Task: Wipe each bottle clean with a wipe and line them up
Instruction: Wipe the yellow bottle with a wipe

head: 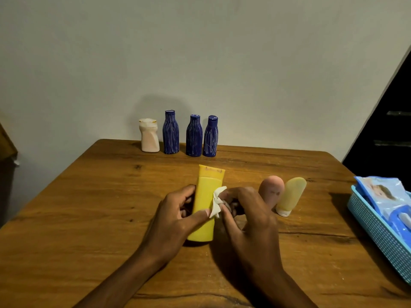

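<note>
Progress stands past halfway: four bottles (179, 135) are lined up beyond the fingers (189, 192), which hold the yellow bottle (205, 203) and pinch the wipe (216, 202), two tubes (282, 194) apparently left.

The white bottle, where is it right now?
In the head view the white bottle stands at the table's far edge by the wall, leftmost in the row, just left of three blue bottles.

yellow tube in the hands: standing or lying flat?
Standing, tilted slightly. The yellow tube rests on its cap end on the table, crimped end up; the left hand grips it while the right hand presses the wipe against it.
</note>
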